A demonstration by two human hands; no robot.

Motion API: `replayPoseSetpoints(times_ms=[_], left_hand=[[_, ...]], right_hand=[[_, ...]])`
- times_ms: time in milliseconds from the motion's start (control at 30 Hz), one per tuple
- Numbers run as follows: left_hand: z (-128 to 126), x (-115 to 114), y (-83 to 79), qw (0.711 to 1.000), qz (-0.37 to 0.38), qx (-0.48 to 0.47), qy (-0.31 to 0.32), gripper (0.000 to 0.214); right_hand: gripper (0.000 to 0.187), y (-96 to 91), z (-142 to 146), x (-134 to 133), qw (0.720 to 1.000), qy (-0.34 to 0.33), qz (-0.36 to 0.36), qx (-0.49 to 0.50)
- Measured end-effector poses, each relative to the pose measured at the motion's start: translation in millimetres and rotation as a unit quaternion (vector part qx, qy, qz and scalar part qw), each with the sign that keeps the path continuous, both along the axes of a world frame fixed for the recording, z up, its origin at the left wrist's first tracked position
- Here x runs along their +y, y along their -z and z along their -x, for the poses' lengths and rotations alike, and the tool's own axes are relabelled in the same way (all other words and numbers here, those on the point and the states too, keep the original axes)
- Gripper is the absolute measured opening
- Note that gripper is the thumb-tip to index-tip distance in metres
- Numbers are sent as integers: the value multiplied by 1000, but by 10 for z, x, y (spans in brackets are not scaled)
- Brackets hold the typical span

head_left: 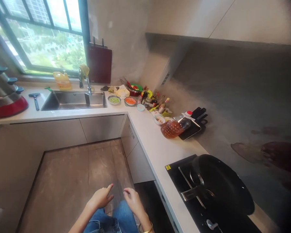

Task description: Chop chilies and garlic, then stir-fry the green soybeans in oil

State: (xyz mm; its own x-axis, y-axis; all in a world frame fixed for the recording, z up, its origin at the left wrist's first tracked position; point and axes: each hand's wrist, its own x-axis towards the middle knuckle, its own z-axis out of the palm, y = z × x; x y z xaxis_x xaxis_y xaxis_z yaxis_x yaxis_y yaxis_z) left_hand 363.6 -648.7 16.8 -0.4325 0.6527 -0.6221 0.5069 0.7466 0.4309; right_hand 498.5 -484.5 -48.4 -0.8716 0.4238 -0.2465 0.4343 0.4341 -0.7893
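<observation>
In front of my jeans, low in the head view, both hands hang in the air over the floor. My left hand (101,197) is open, with the thumb and a finger stretched out and apart. My right hand (133,200) is open too, its fingers loosely bent and nothing in them; a bangle circles that wrist. A small gap parts the two hands. Neither touches anything I can see. Nearest on the right are the counter front and the black cooktop (177,171), where a dark wok (223,184) with a handle rests.
A sink (72,101) with a faucet (89,86) lies under the window. Along the counter stand a bowl of green pieces (114,100), a bowl of orange pieces (130,101), several sauce bottles (155,98), a large oil jug (173,127) and a knife rack (192,126). A range hood hangs above.
</observation>
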Motion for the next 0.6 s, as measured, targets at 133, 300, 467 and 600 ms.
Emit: replayPoseSetpoints(times_ms=[133, 300, 467, 600], left_hand=[[679, 141, -188, 1000, -28, -3, -14, 61], [1278, 443, -131, 994, -65, -49, -69, 58], [1978, 1100, -29, 991, -76, -67, -86, 59], [2694, 1810, -46, 990, -60, -55, -117, 56]], right_hand=[[53, -153, 787, 432, 996, 85, -3, 30], [51, -494, 1889, 1508, 977, 193, -23, 89], [29, -1037, 3472, 3118, 956, 245, -44, 156], [28, -1421, 4883, 4371, 943, 275, -19, 189]])
